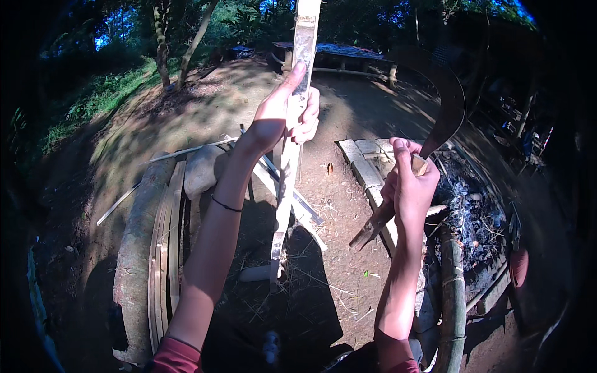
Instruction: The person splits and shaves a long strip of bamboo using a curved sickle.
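Observation:
My left hand [273, 118] is wrapped round a long split bamboo slat [286, 177], its thumb lying along the slat. The slat stands nearly upright; its top runs out of view, and its lower end is down near the ground by a short pale piece of wood [254, 273]. In my right hand [407, 186] is a sickle [453, 115], gripped by its wooden handle. Its dark curved blade points up and arcs back to the left, apart from the slat. The handle's butt sticks out below my fist.
At the left lie a thick log [134, 261], several long strips [163, 248] and a large stone [204, 168]. More slats [298, 202] cross behind the held one. To the right, bricks [367, 171] edge a fire pit with ash [463, 205]; a bamboo pole [453, 298] lies beside it.

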`<move>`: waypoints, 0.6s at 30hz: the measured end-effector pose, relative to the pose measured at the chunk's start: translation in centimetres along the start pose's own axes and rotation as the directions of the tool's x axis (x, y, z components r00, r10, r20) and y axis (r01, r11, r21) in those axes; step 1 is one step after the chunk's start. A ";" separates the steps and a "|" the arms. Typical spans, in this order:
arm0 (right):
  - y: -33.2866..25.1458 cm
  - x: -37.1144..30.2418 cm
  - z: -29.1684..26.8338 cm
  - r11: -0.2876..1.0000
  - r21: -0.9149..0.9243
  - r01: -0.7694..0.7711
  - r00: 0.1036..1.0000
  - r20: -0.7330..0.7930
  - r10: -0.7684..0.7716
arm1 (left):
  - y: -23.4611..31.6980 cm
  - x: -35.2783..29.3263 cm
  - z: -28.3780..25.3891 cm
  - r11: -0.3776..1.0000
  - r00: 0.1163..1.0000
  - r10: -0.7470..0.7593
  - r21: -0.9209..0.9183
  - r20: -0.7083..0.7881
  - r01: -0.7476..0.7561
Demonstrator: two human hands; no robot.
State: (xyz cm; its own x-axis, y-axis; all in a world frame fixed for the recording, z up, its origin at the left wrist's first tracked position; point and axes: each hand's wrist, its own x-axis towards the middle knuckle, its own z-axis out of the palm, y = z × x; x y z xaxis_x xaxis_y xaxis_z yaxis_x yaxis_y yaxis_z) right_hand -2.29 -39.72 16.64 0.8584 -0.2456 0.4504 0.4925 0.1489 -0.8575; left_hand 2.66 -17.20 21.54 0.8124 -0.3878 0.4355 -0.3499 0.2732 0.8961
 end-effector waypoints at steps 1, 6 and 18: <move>-0.5 0.9 -0.1 1.000 -0.001 0.006 1.000 0.022 -0.006 | -1.0 0.1 0.7 0.997 0.999 -0.033 -0.074 0.026 0.035; -3.8 4.0 1.3 0.995 -0.048 0.086 0.986 0.146 -0.079 | -3.6 0.3 2.9 0.970 0.985 -0.055 -0.225 0.165 0.092; -4.5 6.0 2.8 0.998 -0.033 0.048 0.946 0.321 -0.035 | -4.1 -0.1 5.5 0.968 0.965 -0.026 -0.233 0.261 0.089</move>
State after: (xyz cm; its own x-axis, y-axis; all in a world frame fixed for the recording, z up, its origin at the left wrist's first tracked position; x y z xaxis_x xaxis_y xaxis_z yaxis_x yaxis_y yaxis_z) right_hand 1.02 -39.19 23.87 0.8414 0.0700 0.5359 0.5279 0.1055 -0.8427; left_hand 1.46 -23.08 18.30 0.6710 -0.6113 0.4196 -0.1575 0.4355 0.8863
